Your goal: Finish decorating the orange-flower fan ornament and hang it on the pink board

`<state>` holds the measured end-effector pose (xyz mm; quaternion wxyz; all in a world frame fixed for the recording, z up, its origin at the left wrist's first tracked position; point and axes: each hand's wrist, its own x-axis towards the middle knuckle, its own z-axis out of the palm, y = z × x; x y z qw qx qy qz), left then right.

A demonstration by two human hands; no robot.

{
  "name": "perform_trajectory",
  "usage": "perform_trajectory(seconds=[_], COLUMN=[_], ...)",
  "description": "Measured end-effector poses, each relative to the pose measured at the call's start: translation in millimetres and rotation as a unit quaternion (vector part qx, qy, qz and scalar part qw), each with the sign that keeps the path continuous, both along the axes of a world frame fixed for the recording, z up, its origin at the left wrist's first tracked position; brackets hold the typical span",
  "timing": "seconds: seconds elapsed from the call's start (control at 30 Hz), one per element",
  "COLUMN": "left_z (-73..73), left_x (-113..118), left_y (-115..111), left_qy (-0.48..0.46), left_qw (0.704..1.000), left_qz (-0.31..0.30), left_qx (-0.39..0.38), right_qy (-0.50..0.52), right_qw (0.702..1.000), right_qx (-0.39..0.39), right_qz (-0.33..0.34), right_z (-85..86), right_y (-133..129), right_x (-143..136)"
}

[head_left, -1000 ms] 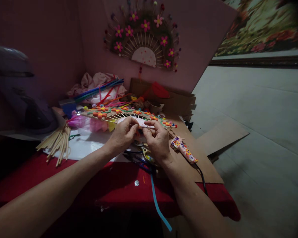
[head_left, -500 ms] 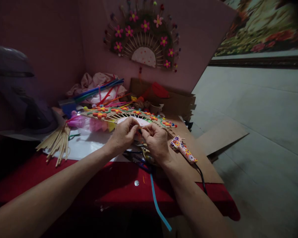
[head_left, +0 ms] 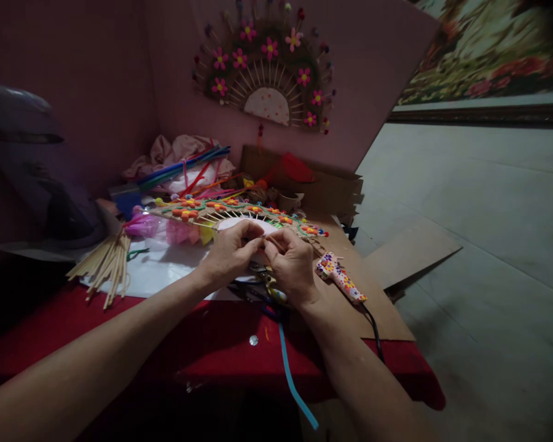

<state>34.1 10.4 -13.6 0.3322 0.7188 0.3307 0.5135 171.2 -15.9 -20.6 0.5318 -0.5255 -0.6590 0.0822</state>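
Note:
My left hand [head_left: 234, 247] and my right hand [head_left: 289, 255] meet over the table, fingertips pinched close together. Whatever small thing lies between them is too small and dark to name. Just behind them lies a fan-shaped craft piece [head_left: 216, 207] of sticks and burlap with orange flowers, bead tips and a pale half-round centre. Under my hands sit scissors [head_left: 262, 294], partly hidden by my right hand. A glue gun [head_left: 341, 277] in flowered wrapping rests on cardboard to the right of my right hand.
A bundle of sticks [head_left: 104, 264] lies at left, near a lamp-like purple object [head_left: 50, 184]. Pipe cleaners [head_left: 184, 166] and cloth pile up behind. A blue strip [head_left: 295, 380] hangs over the red table's front edge. A similar finished fan [head_left: 267, 67] hangs on the wall.
My fingertips have shifted slightly, the left thumb moving a little toward the right hand. Everything on the table stays where it was.

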Motion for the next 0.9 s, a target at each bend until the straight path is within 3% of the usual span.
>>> perform_trajectory(seconds=[0.33, 0.67, 0.9], left_z=[1.6, 2.6, 6.6], left_x=[0.7, -0.5, 0.9], left_y=[-1.8, -1.1, -6.0], left_qy=[0.003, 0.044, 0.003], left_qw=[0.999, 0.999, 0.998], left_qz=[-0.029, 0.014, -0.001], left_qx=[-0.028, 0.012, -0.068], right_qy=[-0.042, -0.084, -0.086], right_qw=[0.999, 0.996, 0.995], right_qx=[0.013, 0.027, 0.028], right_qz=[-0.022, -0.028, -0.036], right_z=[1.3, 1.4, 1.0], right_y=[-3.2, -5.1, -4.1], right_x=[0.6, 0.3, 0.7])
